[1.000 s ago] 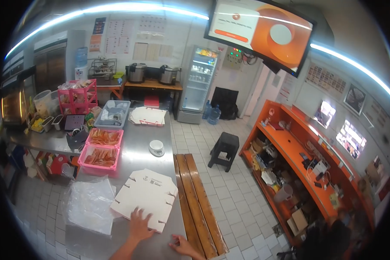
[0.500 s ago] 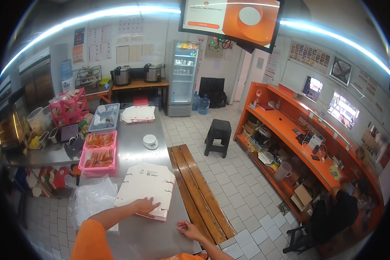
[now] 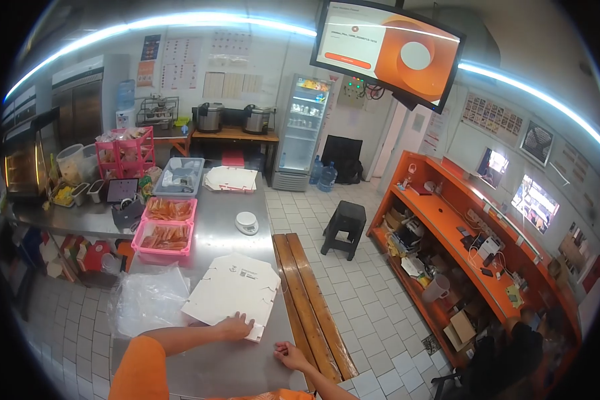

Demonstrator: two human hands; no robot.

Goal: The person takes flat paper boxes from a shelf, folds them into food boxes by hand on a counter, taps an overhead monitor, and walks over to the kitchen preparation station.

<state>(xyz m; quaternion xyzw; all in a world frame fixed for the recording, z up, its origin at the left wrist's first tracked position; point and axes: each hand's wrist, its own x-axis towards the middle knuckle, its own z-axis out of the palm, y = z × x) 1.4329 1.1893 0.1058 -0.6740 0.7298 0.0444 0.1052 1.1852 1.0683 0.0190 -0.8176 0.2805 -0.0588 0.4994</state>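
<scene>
My left hand [image 3: 237, 327] lies flat on the near edge of a stack of flat white cardboard box blanks [image 3: 237, 290], fingers spread. Dark print and a small square code show on the top blank. Off the stack's near right corner is my right hand [image 3: 290, 356], above the steel table's right edge. Its fingers are loosely curled and apart, and I see nothing in them. Left of the stack, clear plastic bags [image 3: 150, 301] lie crumpled on the steel table [image 3: 223, 230].
Pink baskets [image 3: 161, 239] of orange packets, a blue-grey crate [image 3: 179, 177], a round white scale [image 3: 247, 223] and more white blanks [image 3: 231, 179] stand farther up the table. A wooden bench [image 3: 310, 303] runs along its right side. A person [image 3: 510, 357] sits by the orange counter [image 3: 447, 230].
My view has turned slightly, so the room sits farther right and lower in the picture. Both hands keep nearly the same places, the left still resting on the box blanks.
</scene>
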